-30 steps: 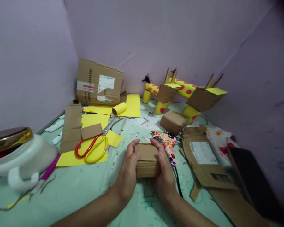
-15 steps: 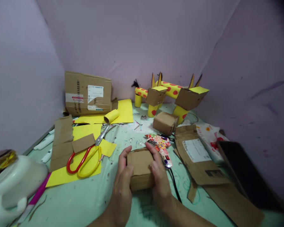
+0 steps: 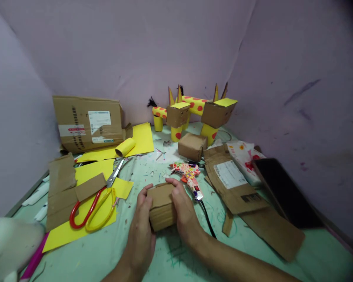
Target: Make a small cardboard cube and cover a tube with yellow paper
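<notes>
Between my two hands is a small brown cardboard box (image 3: 162,211), low over the green tabletop. My left hand (image 3: 141,219) presses its left side, and my right hand (image 3: 184,209) grips the right side with fingers along the far edge. Just beyond my right hand lies a flower-patterned glue gun (image 3: 190,176) with a black cord. A second small cardboard box (image 3: 192,147) sits farther back. Behind it stand two cardboard-and-yellow-paper animals, a smaller one (image 3: 178,116) and a larger one (image 3: 217,113), with red spots and pointed horns or ears.
Scissors (image 3: 94,209) with red and yellow handles lie on yellow paper at left, by cardboard pieces (image 3: 60,192). A labelled carton (image 3: 79,137) leans at the back wall. A yellow tube (image 3: 125,147) lies before it. Right are flattened cardboard (image 3: 238,196) and a dark phone-like slab (image 3: 285,192).
The view has swung to the right, so the surroundings sit farther left. Both hands keep hold of the small box, which has turned slightly, showing more of its near side.
</notes>
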`<state>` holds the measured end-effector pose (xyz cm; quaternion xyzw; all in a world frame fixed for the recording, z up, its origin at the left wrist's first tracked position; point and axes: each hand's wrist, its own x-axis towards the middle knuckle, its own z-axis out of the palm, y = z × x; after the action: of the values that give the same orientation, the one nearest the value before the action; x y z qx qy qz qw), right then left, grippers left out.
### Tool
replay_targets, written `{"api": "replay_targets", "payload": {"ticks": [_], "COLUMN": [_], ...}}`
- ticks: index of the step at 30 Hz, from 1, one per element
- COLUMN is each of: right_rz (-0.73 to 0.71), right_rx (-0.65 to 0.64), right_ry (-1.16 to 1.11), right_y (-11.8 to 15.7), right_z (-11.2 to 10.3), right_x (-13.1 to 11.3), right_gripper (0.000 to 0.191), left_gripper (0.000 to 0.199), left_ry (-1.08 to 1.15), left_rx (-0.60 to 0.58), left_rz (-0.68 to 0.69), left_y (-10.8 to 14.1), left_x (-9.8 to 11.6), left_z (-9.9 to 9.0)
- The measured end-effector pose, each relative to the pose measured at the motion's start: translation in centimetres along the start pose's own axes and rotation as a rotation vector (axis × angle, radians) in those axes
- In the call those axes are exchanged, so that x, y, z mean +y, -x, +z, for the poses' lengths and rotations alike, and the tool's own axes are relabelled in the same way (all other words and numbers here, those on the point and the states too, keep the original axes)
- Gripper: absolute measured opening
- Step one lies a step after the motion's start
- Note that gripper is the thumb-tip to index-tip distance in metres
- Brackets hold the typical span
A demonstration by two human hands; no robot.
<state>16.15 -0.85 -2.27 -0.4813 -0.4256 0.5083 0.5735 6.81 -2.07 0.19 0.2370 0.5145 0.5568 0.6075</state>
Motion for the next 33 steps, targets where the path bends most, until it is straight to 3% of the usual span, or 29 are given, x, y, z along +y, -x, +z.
{"api": "replay_targets", "payload": {"ticks": [3,10,15,17,21,23,26,30,33], "right_rz": [0.087,0.077,0.061,0.064,0.073,0.067,0.057,0.059,0.060], "right_rx": [-0.031,-0.047,-0.021,0.001,0.009,0.004,-0.010,-0.016,-0.029], "right_ry": [0.015,0.005,-0.009,-0.010,-0.011,-0.010,-0.011,-0.001,0.017], "right_y": [-0.5,-0.4,-1.0,-1.2,-1.2,-1.2,-1.5,-2.0,-2.1], "right_z": [0.2,0.1,0.0,0.0,0.1,0.2,0.5,0.6,0.5], "right_x": [-0.2,-0.4,-0.4,-0.4,-0.5,-0.5,-0.4,-0.2,-0.2], "right_gripper": [0.043,0.047,0.054,0.056,0.057,0.059,0.063,0.064,0.068], "left_gripper": [0.038,0.041,0.050,0.050,0.029,0.005,0.023,0.026,0.024], "left_ry": [-0.005,0.017,-0.004,-0.158,-0.525,-0.699,-1.011,-1.162,-1.167], "left_rx": [0.025,-0.009,-0.031,0.021,0.237,0.179,0.066,0.158,0.184], "left_rz": [-0.035,-0.012,0.029,0.190,0.811,1.004,0.920,0.662,0.575], "left_y": [-0.3,0.0,-0.5,-0.5,0.2,0.8,1.3,0.8,0.6], "left_x": [0.4,1.0,1.5,2.0,3.1,3.4,3.2,2.4,2.2], "left_z": [0.1,0.1,-1.0,-1.7,-3.1,-3.5,-3.6,-3.5,-3.5]}}
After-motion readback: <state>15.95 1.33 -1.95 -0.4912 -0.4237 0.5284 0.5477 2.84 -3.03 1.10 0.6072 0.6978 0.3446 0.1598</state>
